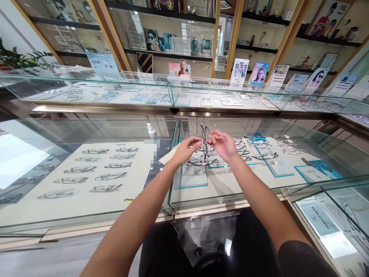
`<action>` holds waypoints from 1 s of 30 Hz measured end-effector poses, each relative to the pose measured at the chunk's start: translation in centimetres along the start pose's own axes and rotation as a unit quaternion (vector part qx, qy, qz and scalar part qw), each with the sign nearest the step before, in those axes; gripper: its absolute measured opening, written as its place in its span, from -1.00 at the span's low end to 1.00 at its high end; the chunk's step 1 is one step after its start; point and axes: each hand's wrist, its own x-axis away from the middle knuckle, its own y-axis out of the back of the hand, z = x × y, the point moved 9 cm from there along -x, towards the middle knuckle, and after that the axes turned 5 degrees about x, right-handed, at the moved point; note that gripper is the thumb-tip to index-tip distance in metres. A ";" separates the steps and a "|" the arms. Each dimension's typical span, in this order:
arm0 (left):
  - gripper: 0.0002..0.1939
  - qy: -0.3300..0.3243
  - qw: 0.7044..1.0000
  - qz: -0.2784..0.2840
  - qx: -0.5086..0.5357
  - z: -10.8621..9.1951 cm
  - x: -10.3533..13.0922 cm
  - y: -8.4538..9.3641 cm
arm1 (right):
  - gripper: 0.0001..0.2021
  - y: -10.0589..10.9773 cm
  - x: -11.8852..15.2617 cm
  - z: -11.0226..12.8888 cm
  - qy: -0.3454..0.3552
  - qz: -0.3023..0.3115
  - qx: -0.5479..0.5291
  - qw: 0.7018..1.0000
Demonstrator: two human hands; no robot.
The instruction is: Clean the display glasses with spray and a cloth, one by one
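A dark-framed pair of eyeglasses (205, 134) is held upright over the glass display counter, between my two hands. My left hand (186, 150) pinches it from the left, thumb and fingers closed at its edge. On the other side, the fingers of my right hand (222, 144) are closed on it as well. Under and beyond my hands, rows of eyeglasses (261, 156) lie inside the counter on a pale surface with blue-edged panels. Parts of some frames there are hidden behind my hands.
Left of my arm, another counter section holds several spectacle frames (111, 176) in two columns. A white spray bottle (152, 131) stands near the divider. Farther back runs a second glass showcase (173, 90) with upright advertising cards (239, 71). Glass edges surround the work area.
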 end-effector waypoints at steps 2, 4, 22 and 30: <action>-0.45 0.013 0.999 0.008 0.051 -0.2 0.1 -0.7 | -0.86 -0.6 0.5 0.0 0.003 0.034 0.007 0.999; -0.48 0.022 0.996 0.009 0.083 -0.4 0.2 -1.1 | -0.86 -0.9 0.8 -0.1 0.004 0.049 0.012 0.999; -0.55 0.014 0.997 -0.013 0.073 -1.8 0.8 0.2 | -0.85 -0.7 0.6 0.3 0.011 0.057 0.065 0.996; -0.52 0.004 0.995 -0.028 0.099 -2.1 0.6 0.7 | -0.81 -0.1 0.3 -1.3 0.022 0.006 0.256 0.966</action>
